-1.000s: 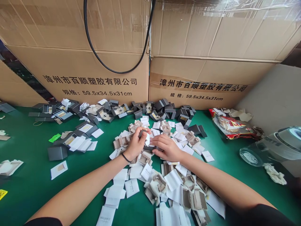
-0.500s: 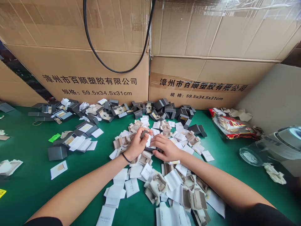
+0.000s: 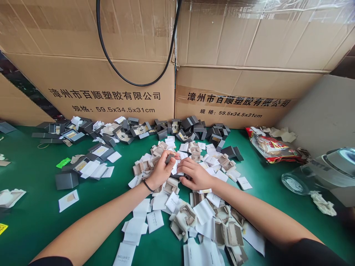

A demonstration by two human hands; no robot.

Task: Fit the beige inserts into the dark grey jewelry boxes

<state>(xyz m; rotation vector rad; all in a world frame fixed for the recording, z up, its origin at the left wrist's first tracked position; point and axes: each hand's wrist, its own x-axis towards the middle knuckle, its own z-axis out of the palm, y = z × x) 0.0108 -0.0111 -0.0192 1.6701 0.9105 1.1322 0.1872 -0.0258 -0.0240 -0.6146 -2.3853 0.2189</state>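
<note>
My left hand [image 3: 160, 170] is closed around a small grey box [image 3: 169, 158] with a white insert, held just above the middle of a heap of white cards and beige inserts [image 3: 194, 207] on the green table [image 3: 36, 218]. My right hand [image 3: 195, 173] sits right beside it, its fingertips pinching at the white insert in that same box. A thin black band circles my left wrist. Both forearms reach in from the bottom edge.
Grey boxes [image 3: 191, 127], some open, line the foot of two big cardboard cartons [image 3: 111, 85] at the back. A closed grey box [image 3: 66, 180] lies at left. A snack bag [image 3: 273, 147] and a clear jar [image 3: 318, 171] lie at right. A black cable [image 3: 133, 79] hangs over the cartons.
My two hands have drawn slightly closer together over the grey box and my right fingers have curled onto the insert. Nothing else has moved.
</note>
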